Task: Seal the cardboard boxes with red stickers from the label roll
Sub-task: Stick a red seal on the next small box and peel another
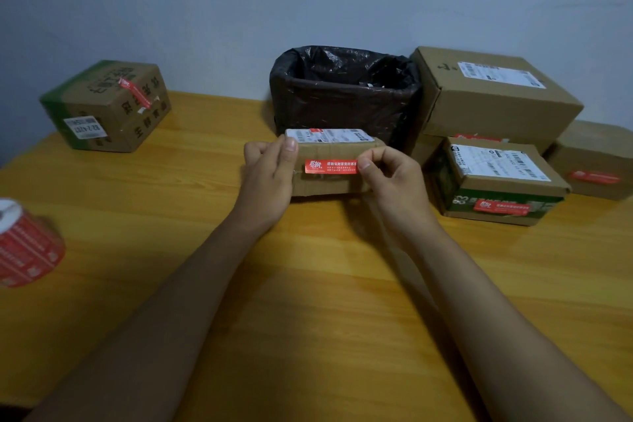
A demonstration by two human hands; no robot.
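A small flat cardboard box (329, 149) with a white shipping label on top stands in the middle of the wooden table. A red sticker (330, 166) lies across its front face. My right hand (390, 178) pinches the sticker's right end. My left hand (270, 171) is at the box's left end, thumb up against its top corner, fingers curled by the side. The label roll (24, 243), red stickers on a white core, lies at the left edge of the table.
A bin lined with a black bag (346, 89) stands behind the box. At the right are several cardboard boxes (496, 178), some with red stickers. Another stickered box (109, 106) sits at the far left. A wall runs behind the table (308, 284).
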